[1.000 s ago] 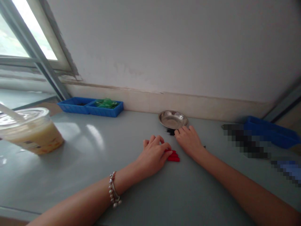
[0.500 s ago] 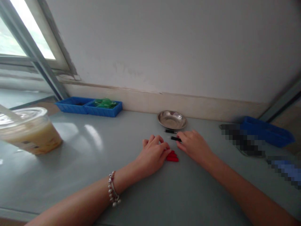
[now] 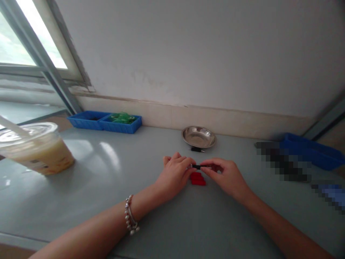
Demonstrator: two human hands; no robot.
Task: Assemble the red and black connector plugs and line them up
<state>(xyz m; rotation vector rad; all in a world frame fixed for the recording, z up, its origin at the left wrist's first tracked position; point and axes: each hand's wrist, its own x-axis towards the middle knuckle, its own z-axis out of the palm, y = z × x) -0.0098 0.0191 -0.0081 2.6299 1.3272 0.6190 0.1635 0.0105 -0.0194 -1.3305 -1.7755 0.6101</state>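
My left hand (image 3: 176, 174), a beaded bracelet on its wrist, is closed at the left end of a small black rod with thin metal ends (image 3: 197, 167). From the other side, my right hand (image 3: 226, 176) pinches the rod's right end between thumb and fingers. Just below the rod, several short red pieces (image 3: 198, 179) lie side by side on the grey table (image 3: 210, 223). A second black rod (image 3: 197, 149) rests in front of a shallow metal dish (image 3: 199, 137) near the wall.
At the back left stands a blue two-part tray (image 3: 120, 127) with green bits in one compartment. A lidded plastic cup (image 3: 45, 154) with a straw is at the left. Another blue tray (image 3: 312, 151) and blurred-out items sit at the right.
My right hand has brought the black rod down and toward me, to my left hand. Both hands now hold it above the red pieces. The view has shifted slightly.
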